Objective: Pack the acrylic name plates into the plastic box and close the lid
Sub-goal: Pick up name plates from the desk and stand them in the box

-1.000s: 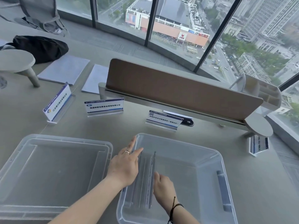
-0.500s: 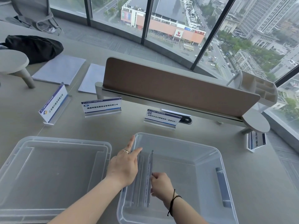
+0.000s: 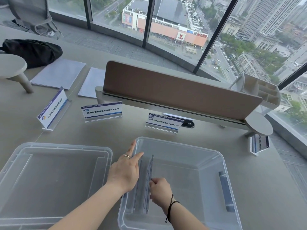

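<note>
Grey desk surface (image 3: 182, 131) by a floor-to-ceiling window over a city street carries a long brown divider panel (image 3: 174, 92) on a metal rail, two white sheets of paper (image 3: 58, 73), a black bag (image 3: 33, 50) and a white compartment organiser (image 3: 262, 91) at the panel's far end. Three blue-and-white acrylic name plates stand on the desk between the panel and the boxes: one far left (image 3: 52, 110), one centre-left (image 3: 102, 111), one centre (image 3: 163, 122); a fourth (image 3: 260, 144) stands off to the right, beside a round grey foot. None lies between the hands and the box.

The left hand (image 3: 126, 173), a ring on one finger, reaches over the near-left rim of the clear plastic box (image 3: 222, 156), fingers straight, index fingertip touching the top edge of the plates inside. The right hand (image 3: 160, 190), a black cord on its wrist, is down inside the box, fingers curled, pinching the right-hand edge of the same stack.

That stack of clear acrylic name plates (image 3: 146, 185) stands on edge against the box's left wall, running front to back. A blue-grey handle strip (image 3: 225, 190) shows on the box's right side. The clear plastic lid (image 3: 54, 180) lies flat on the desk just left of the box, off it.
</note>
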`<move>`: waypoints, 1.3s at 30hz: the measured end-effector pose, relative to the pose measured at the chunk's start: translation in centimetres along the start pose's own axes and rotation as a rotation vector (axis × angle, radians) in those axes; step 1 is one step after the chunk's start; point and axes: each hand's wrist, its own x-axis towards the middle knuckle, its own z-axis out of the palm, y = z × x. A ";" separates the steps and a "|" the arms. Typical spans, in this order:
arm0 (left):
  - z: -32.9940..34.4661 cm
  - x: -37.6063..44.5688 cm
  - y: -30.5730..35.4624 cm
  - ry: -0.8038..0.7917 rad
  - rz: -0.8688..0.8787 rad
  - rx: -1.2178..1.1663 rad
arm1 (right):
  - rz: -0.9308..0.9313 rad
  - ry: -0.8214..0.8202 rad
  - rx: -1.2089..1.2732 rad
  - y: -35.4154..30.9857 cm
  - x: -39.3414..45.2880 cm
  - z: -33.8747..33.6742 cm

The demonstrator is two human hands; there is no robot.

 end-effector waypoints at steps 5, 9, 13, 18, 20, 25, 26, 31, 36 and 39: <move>-0.2 -0.1 0.2 -0.006 0.006 0.007 | 0.010 -0.027 0.019 -0.2 -0.3 -0.4; -0.2 -0.1 0.2 -0.022 -0.002 0.024 | 0.029 -0.045 0.055 0.2 -0.9 -0.4; -0.1 -0.1 0.1 -0.042 -0.008 0.027 | 0.066 -0.103 0.079 2.2 -1.5 -0.5; 0.2 -0.1 0.0 -0.039 -0.010 0.021 | 0.046 -0.169 0.097 3.9 -3.1 -3.0; 0.4 -0.4 0.0 -0.033 -0.013 0.020 | 0.046 -0.169 0.118 4.6 -3.2 -4.3; 0.5 -1.1 0.3 -0.037 -0.046 0.006 | 0.016 -0.129 0.207 5.8 -2.3 -7.8; 0.3 -1.2 0.5 -0.041 -0.047 0.013 | -0.001 -0.124 0.219 5.8 -2.1 -8.5; -1.0 0.1 2.6 -0.041 -0.121 0.190 | -0.118 -0.128 0.125 5.4 -0.4 -12.1; -2.7 3.5 6.1 0.061 -0.148 0.111 | -0.289 -0.085 0.019 3.6 1.1 -16.9; -3.6 5.5 8.4 0.083 -0.145 0.081 | -0.348 -0.057 0.015 2.4 2.5 -19.6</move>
